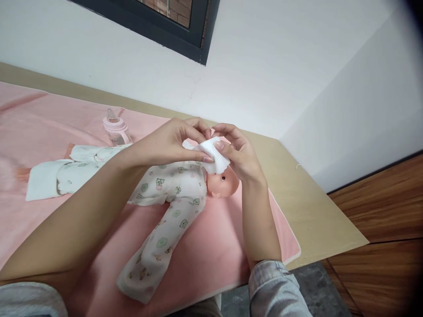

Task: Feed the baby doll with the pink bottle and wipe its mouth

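Note:
A small white cloth or tissue point(216, 164) is pinched between my two hands, above the head of a baby doll point(224, 184). My left hand point(178, 143) grips its left edge between thumb and fingers. On the other side, my right hand point(239, 152) holds the upper right part with thumb and fingertips. The doll lies on its back in a white suit point(185, 189) printed with green animals, head to the right, one sleeve stretched toward me. My hands and the white piece hide part of the doll's face.
Under the doll spreads a pink blanket point(211, 246) on a tan table point(304, 207). A pink baby bottle point(115, 127) stands beyond the doll's legs. White walls rise behind, with a dark window frame point(194, 42); wooden panels point(386, 211) are at the right.

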`<state>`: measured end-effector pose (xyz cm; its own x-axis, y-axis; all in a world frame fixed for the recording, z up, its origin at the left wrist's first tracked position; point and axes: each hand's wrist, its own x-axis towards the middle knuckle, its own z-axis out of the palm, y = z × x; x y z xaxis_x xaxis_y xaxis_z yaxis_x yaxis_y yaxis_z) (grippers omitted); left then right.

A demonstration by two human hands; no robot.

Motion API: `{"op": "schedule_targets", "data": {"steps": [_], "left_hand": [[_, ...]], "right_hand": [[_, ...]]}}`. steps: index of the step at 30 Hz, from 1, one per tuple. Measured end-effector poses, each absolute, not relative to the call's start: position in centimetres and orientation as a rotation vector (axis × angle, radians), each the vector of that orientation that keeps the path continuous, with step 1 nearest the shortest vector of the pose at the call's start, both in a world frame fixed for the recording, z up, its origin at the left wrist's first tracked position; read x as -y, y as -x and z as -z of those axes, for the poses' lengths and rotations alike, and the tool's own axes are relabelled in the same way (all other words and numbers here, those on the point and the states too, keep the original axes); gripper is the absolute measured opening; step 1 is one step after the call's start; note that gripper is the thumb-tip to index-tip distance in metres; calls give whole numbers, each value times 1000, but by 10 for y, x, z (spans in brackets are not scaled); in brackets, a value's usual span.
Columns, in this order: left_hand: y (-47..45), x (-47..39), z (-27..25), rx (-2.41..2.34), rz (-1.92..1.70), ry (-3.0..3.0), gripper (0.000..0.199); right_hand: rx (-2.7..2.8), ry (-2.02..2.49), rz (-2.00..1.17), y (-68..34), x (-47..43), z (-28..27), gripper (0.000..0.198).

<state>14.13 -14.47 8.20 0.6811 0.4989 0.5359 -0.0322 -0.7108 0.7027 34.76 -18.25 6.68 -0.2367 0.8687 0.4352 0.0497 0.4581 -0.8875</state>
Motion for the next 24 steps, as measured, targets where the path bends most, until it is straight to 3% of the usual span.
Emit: {"op": "schedule_targets", "data": {"steps": [6,13,20,24], "left_hand": [[-149,154,-84,-279,-1224,-2116,11],[-148,155,-85,-389,-1170,-1870,14],[-153,130,-69,-495,-494,-2271,20],[-168,124,-53,-595,-455,-2442,19]], "right_hand": [[1481,789,-1035,-332,177,-57,62],[1471,807,-1050,-349,158,-48,50],[1327,947,-1017,-420,126,-24,48],[1165,976,-1114,-439,106,15,47]]}}
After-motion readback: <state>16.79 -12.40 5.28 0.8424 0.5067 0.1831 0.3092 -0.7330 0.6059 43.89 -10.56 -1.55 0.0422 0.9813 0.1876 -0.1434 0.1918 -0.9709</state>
